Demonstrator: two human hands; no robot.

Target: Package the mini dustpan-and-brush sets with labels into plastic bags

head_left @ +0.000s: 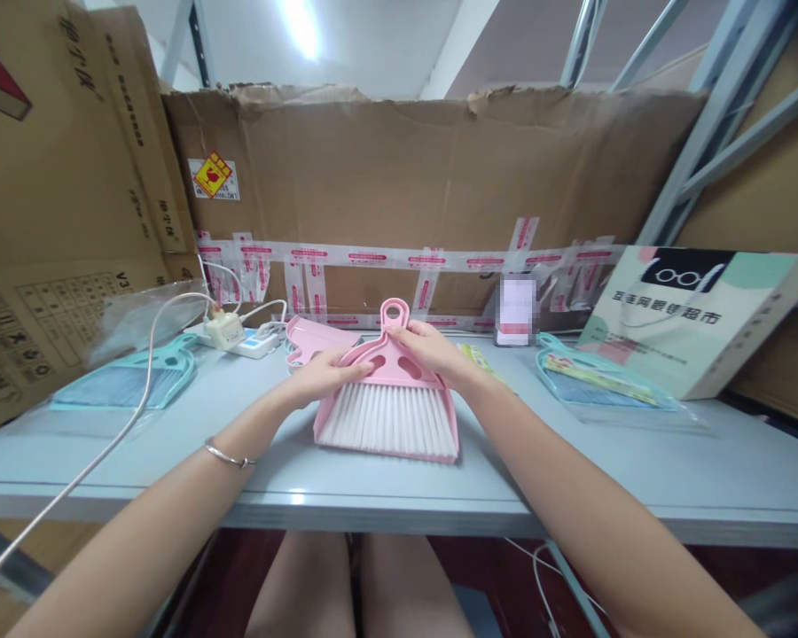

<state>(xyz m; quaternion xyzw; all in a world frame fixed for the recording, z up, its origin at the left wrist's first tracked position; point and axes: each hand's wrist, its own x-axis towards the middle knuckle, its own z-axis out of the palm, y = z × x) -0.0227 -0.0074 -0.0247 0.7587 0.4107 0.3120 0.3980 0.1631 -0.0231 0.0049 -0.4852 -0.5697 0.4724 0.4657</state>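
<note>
A pink plastic hand brush with a fan of white bristles (399,394) lies against a matching pink plastic dustpan (452,436), whose edges show on both sides of the bristles; this brush is the landmark, at the front of a pale grey-blue bench (272,471). The left hand (329,377) has its grip closed around the left edge of the pair, its thumb on the front and its fingers mostly hidden. The right hand (432,348) has its grip closed on the base of the looped handle, right of the brush's upper part. Just behind the brush to the left lies another pink plastic piece (323,338); farther left are a white power strip (256,343) with a plugged-in white charger (224,330) and a turquoise brush set in clear wrap (129,381). Behind the brush to the right stands a phone with a blurred screen (517,310); farther right are a second wrapped turquoise set (598,387) and a white-and-green box printed with spectacles (671,306). A large brown cardboard sheet with printed tape (405,168) rises behind the brush.
</note>
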